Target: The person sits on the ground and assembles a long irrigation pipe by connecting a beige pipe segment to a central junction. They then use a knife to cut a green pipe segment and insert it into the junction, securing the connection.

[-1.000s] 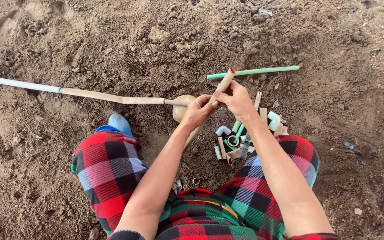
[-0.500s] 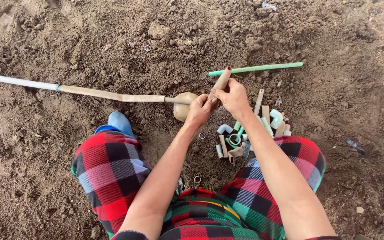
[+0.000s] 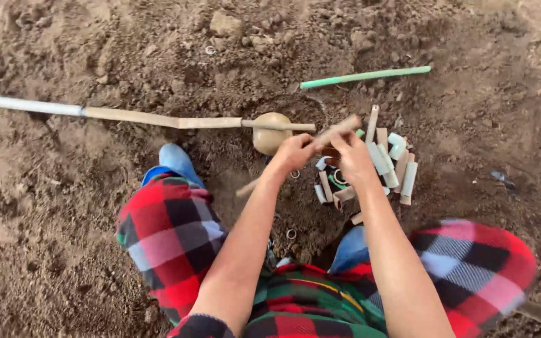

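Both hands meet over a short tan pipe piece [image 3: 339, 128] held above the dirt. My left hand [image 3: 294, 153] grips its lower part and my right hand [image 3: 353, 159] holds it from the right side. The piece points up and to the right. Just beyond my left hand lies a long mud-coated pipe [image 3: 158, 118] running left across the soil, ending at a round tan fitting [image 3: 269, 133]. Under my right hand sits a pile of short pipe offcuts and fittings [image 3: 391, 164], tan, white and green.
A green pipe [image 3: 364, 76] lies on the soil at the upper right. Small metal rings [image 3: 291, 234] rest in the dirt between my knees. My legs in red plaid trousers [image 3: 170, 225] and blue shoes [image 3: 176, 161] frame the spot. Loose clods surround everything.
The view has shifted and my hands have come slightly lower and closer. The short pipe piece between them has tilted flatter, pointing more to the right.
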